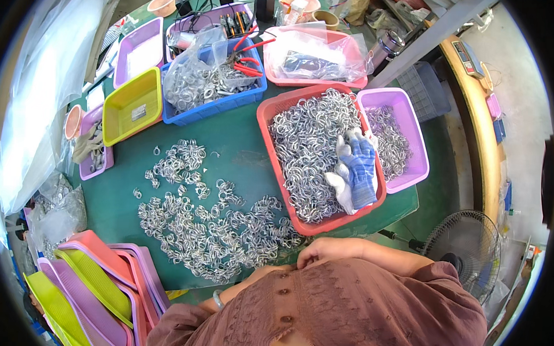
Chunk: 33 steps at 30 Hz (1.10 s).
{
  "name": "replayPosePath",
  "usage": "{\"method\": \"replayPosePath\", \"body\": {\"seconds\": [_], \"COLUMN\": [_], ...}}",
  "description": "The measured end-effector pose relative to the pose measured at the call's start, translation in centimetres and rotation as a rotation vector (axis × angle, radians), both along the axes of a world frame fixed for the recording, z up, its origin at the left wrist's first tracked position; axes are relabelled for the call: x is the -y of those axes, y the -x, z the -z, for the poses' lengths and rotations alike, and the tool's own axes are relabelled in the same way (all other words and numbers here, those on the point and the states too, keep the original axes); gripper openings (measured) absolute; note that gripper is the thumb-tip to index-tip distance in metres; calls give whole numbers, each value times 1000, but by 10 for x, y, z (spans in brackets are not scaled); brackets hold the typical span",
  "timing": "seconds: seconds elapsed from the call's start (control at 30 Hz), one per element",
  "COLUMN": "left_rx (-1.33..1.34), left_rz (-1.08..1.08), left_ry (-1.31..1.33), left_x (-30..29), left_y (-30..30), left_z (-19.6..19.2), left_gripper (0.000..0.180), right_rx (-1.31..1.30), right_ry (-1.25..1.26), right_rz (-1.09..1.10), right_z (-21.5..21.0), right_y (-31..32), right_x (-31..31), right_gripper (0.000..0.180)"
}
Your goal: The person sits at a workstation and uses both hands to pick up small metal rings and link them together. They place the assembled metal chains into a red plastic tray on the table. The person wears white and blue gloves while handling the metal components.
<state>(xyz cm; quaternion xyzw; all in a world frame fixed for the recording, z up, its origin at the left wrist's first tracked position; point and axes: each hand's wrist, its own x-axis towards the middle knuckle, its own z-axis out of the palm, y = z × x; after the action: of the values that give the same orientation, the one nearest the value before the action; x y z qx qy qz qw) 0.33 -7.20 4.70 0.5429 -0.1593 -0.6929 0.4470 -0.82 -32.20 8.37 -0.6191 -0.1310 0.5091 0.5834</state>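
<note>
- Hundreds of small silvery metal wire rings (211, 232) are lying heaped and tangled on the dark green table top (241, 147), just in front of the person's chest.
- Both hands are resting at the near table edge: the right hand (323, 251) is curling its fingers loosely at the rim of the heap, gripping nothing that shows, while the left hand (255, 275) is mostly hiding behind the brown blouse, so I cannot tell whether it is open or closed.
- Each ring is looking light, stiff and smooth, so probably slippery; the rings are hooking into each other, so a clump may be coming along with any single one.
- Pinching one ring by its rim between thumb and forefinger seems the surest hold.
- More rings are filling the red plastic basket (264, 114), where a blue and white work glove (355, 169) is lying on top.
</note>
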Motion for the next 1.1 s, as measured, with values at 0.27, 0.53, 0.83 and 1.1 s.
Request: {"method": "replayPosePath", "body": {"seconds": [0.27, 0.53, 0.83, 1.1], "left_rx": [32, -40, -123, -129], "left_rz": [8, -153, -307, -295], "left_ry": [34, -232, -377, -355], "left_x": [20, -30, -50, -48], "left_y": [-10, -20, -19, -25], "left_z": [5, -1, 0, 1], "left_gripper": [30, 29, 28, 27], "right_rx": [638, 1499, 730, 827], "right_ry": [266, 1402, 1469, 1145], "right_rz": [32, 371, 75, 375], "right_z": [-23, 76, 69, 70], "right_y": [-55, -334, -379, -358], "right_x": [36, 225, 219, 231], "right_gripper": [20, 58, 95, 58]}}
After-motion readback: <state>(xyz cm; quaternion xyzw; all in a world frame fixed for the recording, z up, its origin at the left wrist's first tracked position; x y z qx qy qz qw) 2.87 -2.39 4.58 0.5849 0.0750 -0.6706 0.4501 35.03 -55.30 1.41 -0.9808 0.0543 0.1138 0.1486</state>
